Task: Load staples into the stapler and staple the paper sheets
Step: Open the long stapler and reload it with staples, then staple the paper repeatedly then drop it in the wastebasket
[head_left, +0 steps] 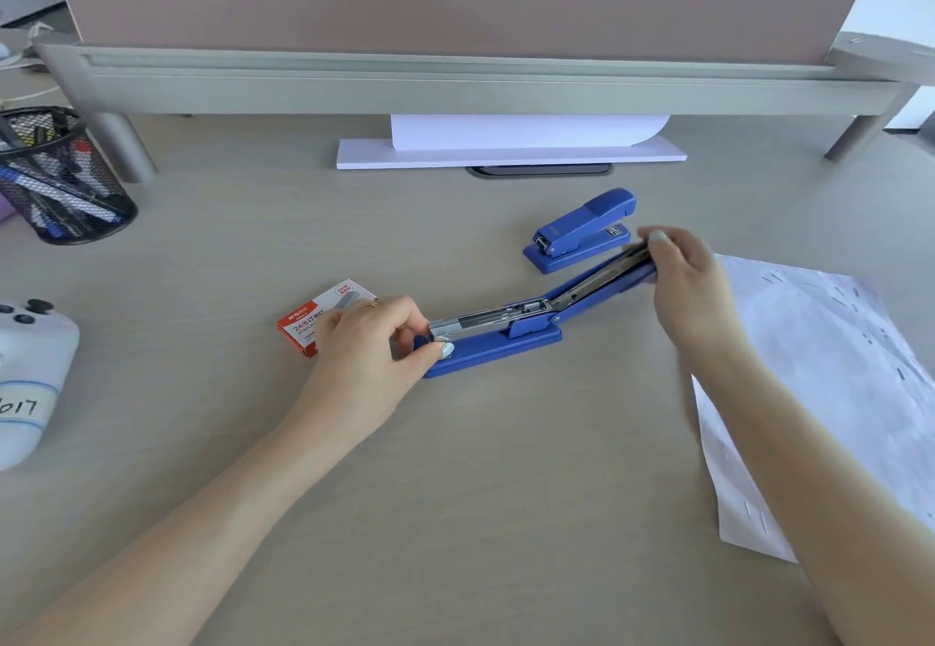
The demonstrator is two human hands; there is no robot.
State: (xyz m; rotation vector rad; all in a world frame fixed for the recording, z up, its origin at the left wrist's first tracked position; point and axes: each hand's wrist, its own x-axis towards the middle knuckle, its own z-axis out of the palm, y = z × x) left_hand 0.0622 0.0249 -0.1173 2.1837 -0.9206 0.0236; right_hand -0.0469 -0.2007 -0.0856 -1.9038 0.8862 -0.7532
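A blue stapler (506, 344) lies in the middle of the desk, swung fully open, with its metal staple channel (485, 316) exposed. My left hand (372, 342) pinches the front end of that channel. My right hand (680, 273) grips the tip of the opened top arm (602, 281), raised to the right. Behind my left hand lies a red and white staple box (316, 314), partly hidden. Crumpled white paper sheets (830, 392) with several staples in them lie at the right.
A second blue stapler (582, 230), closed, stands just behind the open one. A stack of white paper (511, 152) sits under the monitor riser (455, 84). At the left are a black mesh pen holder (55, 180) and a white device (30, 372).
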